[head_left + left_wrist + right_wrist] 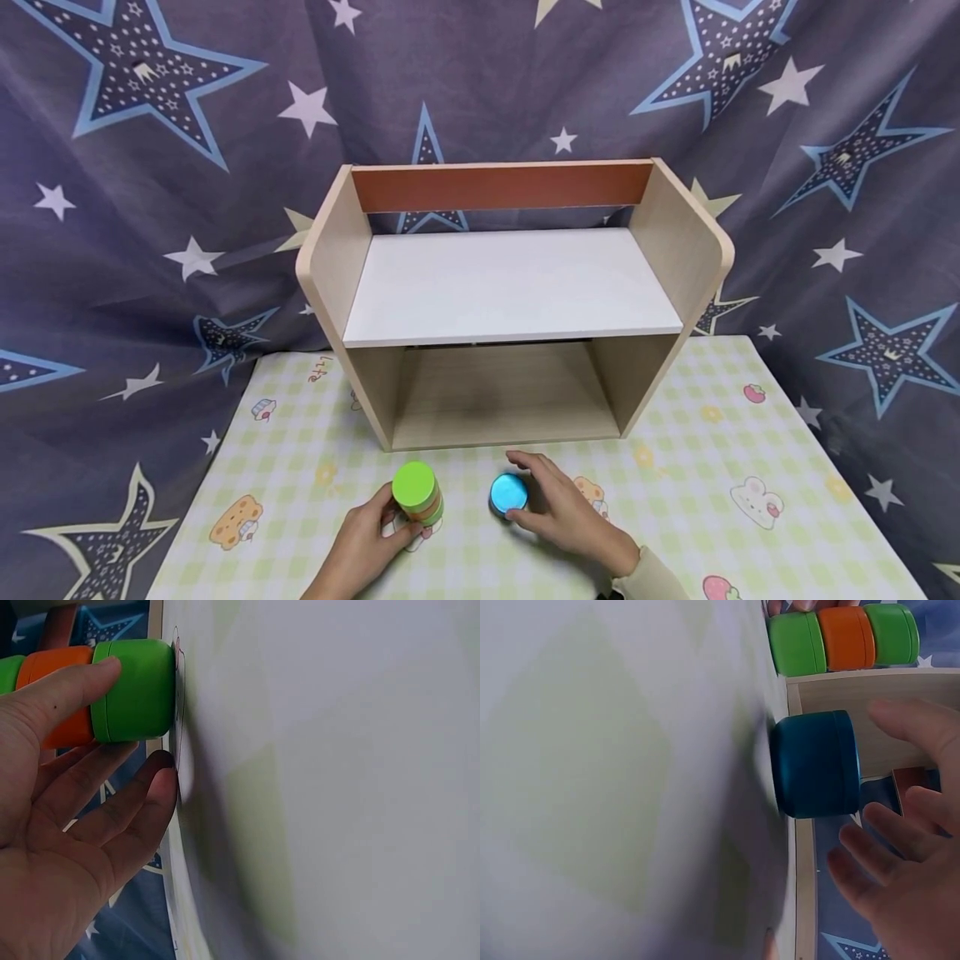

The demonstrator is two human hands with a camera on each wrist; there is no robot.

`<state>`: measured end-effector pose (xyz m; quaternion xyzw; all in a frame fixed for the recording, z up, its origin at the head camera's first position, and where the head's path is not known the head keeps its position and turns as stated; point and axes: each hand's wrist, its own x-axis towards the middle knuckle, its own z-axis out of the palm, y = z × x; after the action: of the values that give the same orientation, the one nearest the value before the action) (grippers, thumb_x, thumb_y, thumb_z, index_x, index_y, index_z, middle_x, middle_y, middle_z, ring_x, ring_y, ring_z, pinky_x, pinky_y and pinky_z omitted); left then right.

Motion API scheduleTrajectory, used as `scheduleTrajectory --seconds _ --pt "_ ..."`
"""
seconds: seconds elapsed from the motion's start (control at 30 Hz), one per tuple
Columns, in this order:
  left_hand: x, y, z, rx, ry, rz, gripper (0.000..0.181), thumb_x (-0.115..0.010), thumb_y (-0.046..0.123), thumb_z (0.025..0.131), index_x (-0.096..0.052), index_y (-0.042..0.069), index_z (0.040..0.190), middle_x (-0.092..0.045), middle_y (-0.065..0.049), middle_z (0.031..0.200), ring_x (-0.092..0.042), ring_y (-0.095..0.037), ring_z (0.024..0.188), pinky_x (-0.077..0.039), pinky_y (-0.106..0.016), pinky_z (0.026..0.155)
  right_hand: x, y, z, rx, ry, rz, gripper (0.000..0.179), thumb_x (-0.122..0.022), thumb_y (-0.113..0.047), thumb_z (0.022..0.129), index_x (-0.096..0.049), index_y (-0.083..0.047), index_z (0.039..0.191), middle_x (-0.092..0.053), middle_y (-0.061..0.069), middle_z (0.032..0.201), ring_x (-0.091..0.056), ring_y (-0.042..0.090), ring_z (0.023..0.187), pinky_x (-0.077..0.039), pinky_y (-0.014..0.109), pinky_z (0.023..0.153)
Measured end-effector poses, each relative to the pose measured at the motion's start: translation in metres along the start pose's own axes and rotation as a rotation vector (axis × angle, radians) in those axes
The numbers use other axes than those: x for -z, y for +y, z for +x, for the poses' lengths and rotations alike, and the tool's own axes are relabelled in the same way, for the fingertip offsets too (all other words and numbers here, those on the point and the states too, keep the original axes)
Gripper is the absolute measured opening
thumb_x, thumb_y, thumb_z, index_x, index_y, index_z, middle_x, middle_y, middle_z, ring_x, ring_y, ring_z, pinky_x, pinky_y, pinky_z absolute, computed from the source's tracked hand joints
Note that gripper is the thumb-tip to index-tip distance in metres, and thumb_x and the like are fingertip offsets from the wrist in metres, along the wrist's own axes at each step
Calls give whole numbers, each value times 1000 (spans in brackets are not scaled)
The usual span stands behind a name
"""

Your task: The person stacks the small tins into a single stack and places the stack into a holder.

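Three small round lidded tins, green, orange and green, stand in an upright stack on the table in front of the shelf. My left hand grips this stack low down; in the left wrist view its thumb lies across the orange tin onto the bottom green tin. To the right of the stack a single blue tin sits on the cloth. My right hand hovers beside it, thumb and fingers spread; the right wrist view shows a gap between the fingers and the blue tin.
A two-level wooden shelf with a white upper board stands behind the tins. Its side panels rise at left and right. A checked tablecloth with cartoon prints covers the table. A dark star-patterned curtain hangs behind.
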<state>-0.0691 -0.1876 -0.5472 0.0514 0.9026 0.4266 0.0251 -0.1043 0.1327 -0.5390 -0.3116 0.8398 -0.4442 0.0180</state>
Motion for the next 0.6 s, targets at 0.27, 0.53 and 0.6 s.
scheduleTrajectory --seconds 0.27,0.53,0.6 --pt "0 0 0 -7 -6 -20 57 -88 23 79 -62 10 128 -70 -13 119 -66 -29 110 -57 -37 90 -2 2 -2 -55 -60 7 89 -82 -24 87 -28 -22 157 -47 11 147 -45 25 135 -42 50 108" --pt "0 -1 0 -7 -7 -28 56 -88 20 78 -63 12 128 -69 -12 120 -66 -29 112 -56 -36 91 -6 5 -3 -65 -95 -9 92 -81 -19 87 -23 -21 159 -45 12 148 -44 26 135 -41 50 109" --pt "0 -1 1 -5 -5 -23 56 -88 19 78 -63 12 127 -69 -12 120 -66 -29 112 -56 -35 91 -6 5 -3 -61 -99 -15 92 -81 -18 87 -24 -19 159 -45 12 148 -45 26 134 -41 49 109"
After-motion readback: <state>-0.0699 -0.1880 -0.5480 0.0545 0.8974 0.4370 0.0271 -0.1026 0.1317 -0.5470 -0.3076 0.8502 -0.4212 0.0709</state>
